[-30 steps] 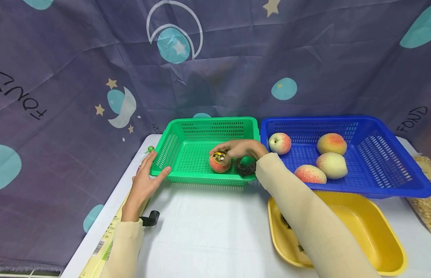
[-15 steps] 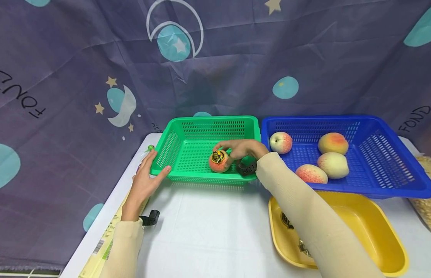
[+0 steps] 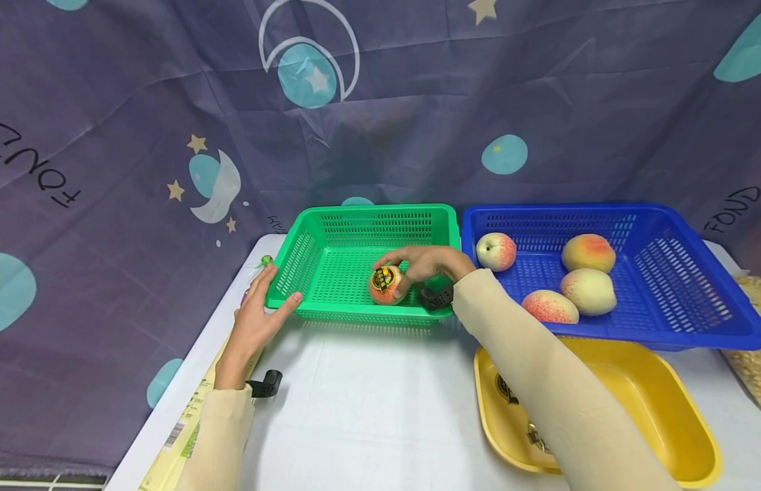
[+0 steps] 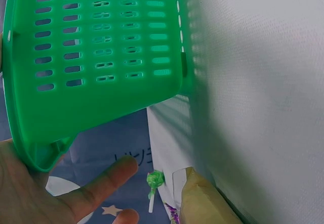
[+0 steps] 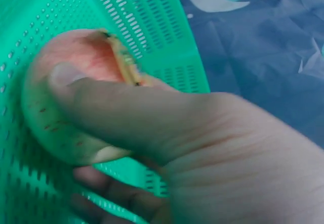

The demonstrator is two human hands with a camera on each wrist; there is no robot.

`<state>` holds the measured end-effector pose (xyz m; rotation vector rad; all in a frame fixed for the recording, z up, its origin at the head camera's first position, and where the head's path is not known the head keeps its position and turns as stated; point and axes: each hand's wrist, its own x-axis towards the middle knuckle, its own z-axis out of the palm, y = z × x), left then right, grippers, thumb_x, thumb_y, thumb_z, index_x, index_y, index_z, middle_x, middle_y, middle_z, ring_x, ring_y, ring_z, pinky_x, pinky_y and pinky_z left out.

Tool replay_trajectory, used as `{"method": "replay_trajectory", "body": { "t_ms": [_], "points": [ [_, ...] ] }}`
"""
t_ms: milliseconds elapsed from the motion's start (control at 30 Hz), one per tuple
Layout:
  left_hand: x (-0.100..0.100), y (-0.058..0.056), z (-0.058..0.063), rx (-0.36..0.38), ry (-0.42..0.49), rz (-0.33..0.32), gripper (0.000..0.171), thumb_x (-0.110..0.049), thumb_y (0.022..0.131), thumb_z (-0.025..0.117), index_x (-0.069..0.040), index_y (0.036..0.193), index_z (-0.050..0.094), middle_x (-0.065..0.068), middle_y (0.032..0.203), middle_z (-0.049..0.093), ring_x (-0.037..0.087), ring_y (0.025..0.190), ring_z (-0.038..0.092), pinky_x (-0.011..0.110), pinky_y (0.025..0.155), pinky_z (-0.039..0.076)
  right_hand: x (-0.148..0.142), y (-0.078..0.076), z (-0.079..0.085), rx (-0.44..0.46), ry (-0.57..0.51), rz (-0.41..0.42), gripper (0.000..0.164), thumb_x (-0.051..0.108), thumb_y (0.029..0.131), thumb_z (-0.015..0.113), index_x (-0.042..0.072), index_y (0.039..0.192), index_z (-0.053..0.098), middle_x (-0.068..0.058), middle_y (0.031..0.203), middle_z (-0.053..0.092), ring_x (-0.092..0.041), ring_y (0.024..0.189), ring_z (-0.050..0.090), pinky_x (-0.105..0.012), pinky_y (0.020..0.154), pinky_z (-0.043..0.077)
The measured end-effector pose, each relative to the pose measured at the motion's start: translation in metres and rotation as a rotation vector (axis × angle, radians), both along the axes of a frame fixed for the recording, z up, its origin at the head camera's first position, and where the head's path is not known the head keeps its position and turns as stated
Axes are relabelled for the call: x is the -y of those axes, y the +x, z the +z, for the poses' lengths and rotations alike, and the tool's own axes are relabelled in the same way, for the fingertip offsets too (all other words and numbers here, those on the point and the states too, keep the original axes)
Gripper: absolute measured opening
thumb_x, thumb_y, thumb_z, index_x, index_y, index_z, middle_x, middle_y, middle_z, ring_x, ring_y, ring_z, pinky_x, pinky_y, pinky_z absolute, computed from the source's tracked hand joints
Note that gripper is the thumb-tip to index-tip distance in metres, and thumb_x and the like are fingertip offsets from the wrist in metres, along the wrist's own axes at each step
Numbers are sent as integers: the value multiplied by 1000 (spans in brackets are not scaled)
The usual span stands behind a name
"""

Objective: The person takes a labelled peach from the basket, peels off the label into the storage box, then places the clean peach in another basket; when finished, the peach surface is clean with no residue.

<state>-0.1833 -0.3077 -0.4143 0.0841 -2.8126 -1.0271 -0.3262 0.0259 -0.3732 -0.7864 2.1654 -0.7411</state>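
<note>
Inside the green basket [image 3: 356,311], a red-and-pale peach [image 3: 380,292] bears a round black-and-yellow sticker [image 3: 387,277]. My right hand [image 3: 426,262] holds this peach from its right side; in the right wrist view the thumb [image 5: 116,110] lies across the peach [image 5: 55,128], with the other fingers partly hidden below. At the basket's front left corner is my left hand [image 3: 258,324], its thumb on the front rim and its fingers stretched along the outside. The left wrist view shows a straight finger [image 4: 104,188] below the basket corner.
A blue basket [image 3: 681,339] to the right contains several peaches [image 3: 588,292]. In front of it, a yellow basin [image 3: 650,409] has round black-and-gold stickers [image 3: 506,390]. At the left table edge lie a pale yellow packet [image 3: 184,426] and a green-wrapped lollipop [image 4: 155,178].
The peach has turned slightly in my right hand, and its sticker now shows at a different angle. My right fingers have shifted a little over it. The left hand has kept its place.
</note>
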Motion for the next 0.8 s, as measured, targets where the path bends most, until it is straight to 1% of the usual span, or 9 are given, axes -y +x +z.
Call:
{"method": "replay_trajectory", "body": {
  "t_ms": [100,167,233,333,400,533,667,800],
  "points": [
    [-1,0,0,3,-3,-1,84,-58,96,61,-25,163,24,0,173,15,41,157,18,84,109,7,-2,-1,4,8,-51,-2,74,17,89,80,27,154,47,-10,157,40,-30,133,46,-48,102,50],
    [-1,0,1,3,-7,0,84,-58,96,61,-25,164,24,0,173,15,41,157,18,84,109,8,-4,-2,9,8,-88,-2,74,15,89,79,25,154,45,-9,157,40,-29,123,51,-48,96,52],
    [-1,0,1,5,-9,1,84,-58,96,61,-25,164,23,-1,173,15,41,157,18,84,109,7,-6,-2,15,14,-125,-6,75,13,90,78,23,155,44,-9,157,41,-33,112,56,-50,91,52],
    [0,0,1,8,-11,-1,85,-59,95,61,-26,164,23,0,173,14,42,157,18,85,109,6,-10,3,25,0,-177,-1,75,11,90,78,23,155,44,-8,157,43,-38,103,63,-49,91,53],
    [0,0,2,11,-11,-3,85,-59,95,60,-26,164,23,-1,173,14,42,157,18,85,109,6,-14,7,31,-7,-214,6,74,10,90,77,23,155,44,-8,156,44,-41,102,66,-47,94,53],
    [-1,1,3,14,-11,-7,85,-60,95,60,-26,164,22,0,173,14,41,157,17,85,108,6,-22,20,42,-79,-267,21,72,12,89,78,24,153,47,-6,153,48,-36,102,64,-43,96,52],
    [0,2,3,17,-13,-10,86,-60,96,60,-25,164,21,2,173,13,41,157,16,85,108,5,-31,36,47,-148,-305,6,72,14,87,79,26,151,49,-1,150,52,-29,102,58,-41,92,51],
    [0,2,4,24,-13,-12,87,-60,96,60,-24,164,20,3,173,13,42,157,16,86,108,4,-38,56,48,-180,-350,-27,71,14,87,79,27,151,50,1,148,53,-28,102,59,-41,90,53]
  ]
}}
